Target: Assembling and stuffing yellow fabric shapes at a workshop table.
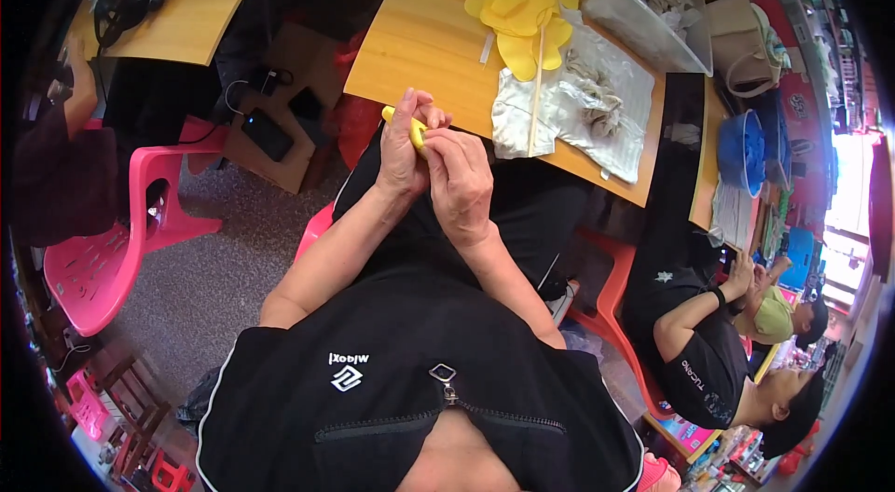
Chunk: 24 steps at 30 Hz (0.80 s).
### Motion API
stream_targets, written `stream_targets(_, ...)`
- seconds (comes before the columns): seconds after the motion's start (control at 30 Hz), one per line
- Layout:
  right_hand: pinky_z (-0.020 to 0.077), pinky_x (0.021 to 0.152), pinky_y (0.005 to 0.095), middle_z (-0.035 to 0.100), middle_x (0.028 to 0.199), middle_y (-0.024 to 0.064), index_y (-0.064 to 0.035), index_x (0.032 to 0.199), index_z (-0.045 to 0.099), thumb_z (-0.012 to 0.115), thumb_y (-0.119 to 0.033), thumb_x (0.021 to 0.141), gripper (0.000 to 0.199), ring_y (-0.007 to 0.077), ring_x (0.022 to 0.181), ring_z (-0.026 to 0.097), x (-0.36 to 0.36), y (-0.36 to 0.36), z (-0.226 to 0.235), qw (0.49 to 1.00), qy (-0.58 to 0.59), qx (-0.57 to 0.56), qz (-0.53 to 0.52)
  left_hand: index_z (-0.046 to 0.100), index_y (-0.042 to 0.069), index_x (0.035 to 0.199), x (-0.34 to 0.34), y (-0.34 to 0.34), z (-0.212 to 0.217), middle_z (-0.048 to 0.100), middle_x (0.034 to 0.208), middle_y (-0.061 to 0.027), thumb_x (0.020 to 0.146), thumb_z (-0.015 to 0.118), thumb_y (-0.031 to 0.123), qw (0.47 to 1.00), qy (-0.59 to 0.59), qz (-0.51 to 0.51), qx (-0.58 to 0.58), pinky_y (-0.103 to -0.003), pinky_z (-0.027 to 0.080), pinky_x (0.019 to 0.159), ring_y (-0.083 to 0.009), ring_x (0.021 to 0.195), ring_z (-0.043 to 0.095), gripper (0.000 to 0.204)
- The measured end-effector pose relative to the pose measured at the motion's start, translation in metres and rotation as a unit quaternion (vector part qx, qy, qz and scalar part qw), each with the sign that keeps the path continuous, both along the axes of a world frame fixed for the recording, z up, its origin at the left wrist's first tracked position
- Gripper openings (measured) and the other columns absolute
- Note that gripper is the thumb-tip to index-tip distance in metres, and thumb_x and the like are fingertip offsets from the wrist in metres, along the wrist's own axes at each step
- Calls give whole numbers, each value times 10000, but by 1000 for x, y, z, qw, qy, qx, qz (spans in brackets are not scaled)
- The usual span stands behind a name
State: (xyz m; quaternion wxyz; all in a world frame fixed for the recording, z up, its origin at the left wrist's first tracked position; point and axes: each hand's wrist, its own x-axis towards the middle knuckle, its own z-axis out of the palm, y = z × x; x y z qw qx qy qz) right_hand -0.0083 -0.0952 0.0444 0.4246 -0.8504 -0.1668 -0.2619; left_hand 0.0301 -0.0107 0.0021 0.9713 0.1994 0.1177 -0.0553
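Both my hands meet over my lap, just off the near edge of the wooden table (410, 45). Between them is a small yellow piece (417, 133) that looks like soft fabric. My left hand (401, 155) grips it with the thumb raised along it. The fingers of my right hand (461, 183) pinch its near end; the fingertips partly hide it. On the table ahead lies a pile of flat, rounded yellow cut-outs (522, 12). A thin wooden stick (537, 101) rests across a white cloth (520, 119), beside a clear plastic bag (634, 87) with crumpled greyish material.
A translucent bin (692, 54) of greyish pieces stands at the table's far right. Beyond are a beige handbag (746, 40) and a blue tub (741, 152). Pink chairs (140, 212) stand left, a red chair (611, 306) right. Other people sit on both sides.
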Motion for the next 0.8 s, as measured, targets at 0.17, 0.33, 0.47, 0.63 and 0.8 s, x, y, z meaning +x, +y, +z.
stream_targets(0.17, 460, 853, 344, 642, 953, 106, -20, 938, 617, 664, 8, 795, 153, 268, 912, 602, -1, -8, 3, 998, 64, 17, 2, 553, 95, 915, 1, 4, 0, 515, 618, -18, 955, 519, 355, 999, 9, -16, -26, -293, 461, 791, -135, 686, 517, 265)
stream_targets(0.33, 455, 846, 329, 635, 986, 75, -41, 967, 661, 678, -18, 795, 174, 234, 923, 595, -5, -15, 6, 986, 133, 95, 5, 579, 112, 911, 4, 10, 3, 487, 590, -12, 960, 492, 385, 995, 4, -53, -89, -322, 465, 852, -134, 676, 513, 291)
stream_targets(0.47, 456, 810, 330, 630, 977, 71, -51, 948, 670, 696, -39, 784, 166, 240, 893, 593, -8, -15, 5, 995, 96, 1, 5, 592, 112, 928, 4, 7, 6, 476, 578, -7, 951, 505, 387, 993, -25, -75, -88, -335, 460, 872, -135, 690, 514, 290)
stream_targets(0.63, 464, 787, 313, 632, 933, 79, -43, 975, 671, 675, -41, 810, 165, 228, 879, 601, -6, -17, 6, 993, 111, 0, 29, 591, 87, 983, 6, 10, 6, 527, 684, -38, 940, 507, 308, 989, -39, -91, -107, -351, 455, 909, -164, 756, 538, 240)
stream_targets(0.8, 478, 741, 248, 642, 872, 76, 1, 982, 661, 634, -53, 864, 132, 125, 802, 607, 1, -31, 14, 953, 272, 130, 17, 532, 35, 1109, 2, 10, 12, 608, 960, -123, 922, 500, 255, 987, -53, -139, -61, -376, 453, 941, -245, 962, 588, 291)
